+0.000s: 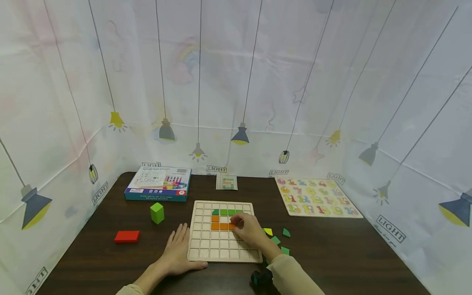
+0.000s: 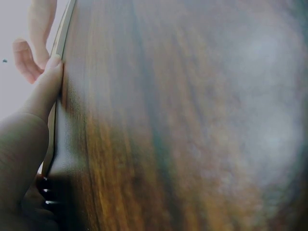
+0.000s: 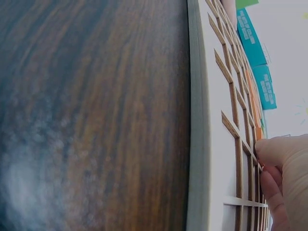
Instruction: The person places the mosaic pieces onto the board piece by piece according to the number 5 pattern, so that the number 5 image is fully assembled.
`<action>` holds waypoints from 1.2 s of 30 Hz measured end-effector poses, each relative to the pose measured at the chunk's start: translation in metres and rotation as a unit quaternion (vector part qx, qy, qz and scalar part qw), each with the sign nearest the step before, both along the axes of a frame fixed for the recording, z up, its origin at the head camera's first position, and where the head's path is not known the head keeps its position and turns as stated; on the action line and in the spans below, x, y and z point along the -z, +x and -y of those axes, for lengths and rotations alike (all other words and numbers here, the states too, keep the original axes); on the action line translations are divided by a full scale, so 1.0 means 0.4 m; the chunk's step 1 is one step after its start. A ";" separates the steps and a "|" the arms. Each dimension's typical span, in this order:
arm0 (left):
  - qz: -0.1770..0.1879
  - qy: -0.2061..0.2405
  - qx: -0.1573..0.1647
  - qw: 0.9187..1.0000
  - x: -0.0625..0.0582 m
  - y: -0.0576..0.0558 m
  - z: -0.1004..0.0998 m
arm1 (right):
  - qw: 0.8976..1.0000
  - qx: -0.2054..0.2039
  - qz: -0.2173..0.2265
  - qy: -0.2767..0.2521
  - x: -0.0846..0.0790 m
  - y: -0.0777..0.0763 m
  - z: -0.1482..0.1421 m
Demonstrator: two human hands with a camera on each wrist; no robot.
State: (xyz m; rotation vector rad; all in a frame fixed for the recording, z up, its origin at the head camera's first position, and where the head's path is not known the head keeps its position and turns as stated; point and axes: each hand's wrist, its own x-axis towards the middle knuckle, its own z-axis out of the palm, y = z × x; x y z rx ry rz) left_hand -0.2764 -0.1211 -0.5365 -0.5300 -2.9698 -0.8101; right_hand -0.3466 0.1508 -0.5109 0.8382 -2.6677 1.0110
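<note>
A wooden grid board (image 1: pixel 206 254) lies on the dark table. Green tiles (image 1: pixel 223 212) form a row in it, a darker rounded one at the left end. Orange tiles (image 1: pixel 215 219) run down and along below. My right hand (image 1: pixel 250 231) reaches over the board's right side, thumb and fingertips pinching at an orange tile (image 1: pixel 231 226); in the right wrist view the fingers (image 3: pixel 272 151) mostly hide that tile. Flat beside the board's left edge, my left hand (image 1: pixel 178 250) spreads its fingers, its thumb along the near edge. The left wrist view shows that thumb (image 2: pixel 45 86) touching the board's rim.
Loose green tiles (image 1: pixel 275 240) and a yellow tile (image 1: pixel 268 232) lie right of the board, by my right forearm. Left stand a green block (image 1: pixel 157 213), a red block (image 1: pixel 127 237) and a box (image 1: pixel 158 184). A pattern card (image 1: pixel 226 182) and a number board (image 1: pixel 318 196) lie behind.
</note>
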 end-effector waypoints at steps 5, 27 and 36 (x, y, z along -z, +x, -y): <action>-0.008 0.010 0.005 1.000 -0.009 0.007 0.000 | 1.000 0.000 -0.004 0.001 -0.005 0.003 -0.001; 0.008 0.002 0.006 1.000 -0.037 0.024 -0.007 | 0.998 0.029 -0.028 -0.045 -0.029 0.023 -0.089; 0.003 0.003 0.004 1.000 -0.040 0.023 -0.006 | 0.996 0.074 -0.035 -0.044 -0.021 0.031 -0.189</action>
